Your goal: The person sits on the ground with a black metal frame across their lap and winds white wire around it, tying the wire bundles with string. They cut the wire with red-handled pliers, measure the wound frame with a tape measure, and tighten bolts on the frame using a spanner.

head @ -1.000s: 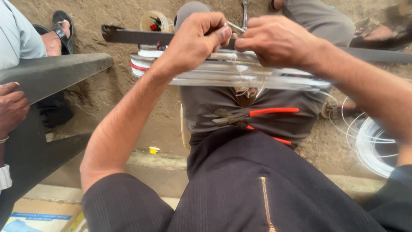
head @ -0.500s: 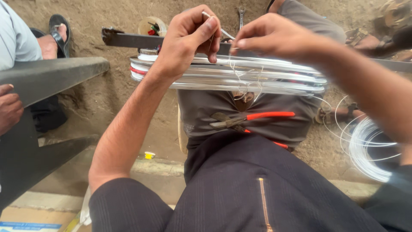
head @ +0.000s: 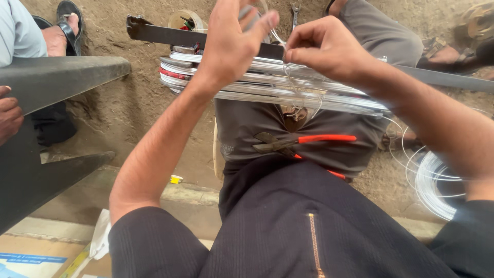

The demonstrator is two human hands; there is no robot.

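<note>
1. While the coil of flat metal strips (head: 288, 87) lies across the lap at 12 o'clock, several thin wire ties already hang twisted on it near the middle; by my judgement the binding is partly done, with the current tie unfinished.
2. At 9 o'clock stands a dark metal frame (head: 46, 82).
3. The left hand (head: 231, 41) is raised above the coil, fingers curled shut on a thin wire (head: 275, 33).
4. The right hand (head: 324, 46) pinches that wire's other end, closed.
5. Red-handled pliers (head: 303, 141) rest unused on the lap, at 6 o'clock from the coil.

Both hands (head: 234, 44) (head: 321, 46) raised, fingertips pinched
</note>
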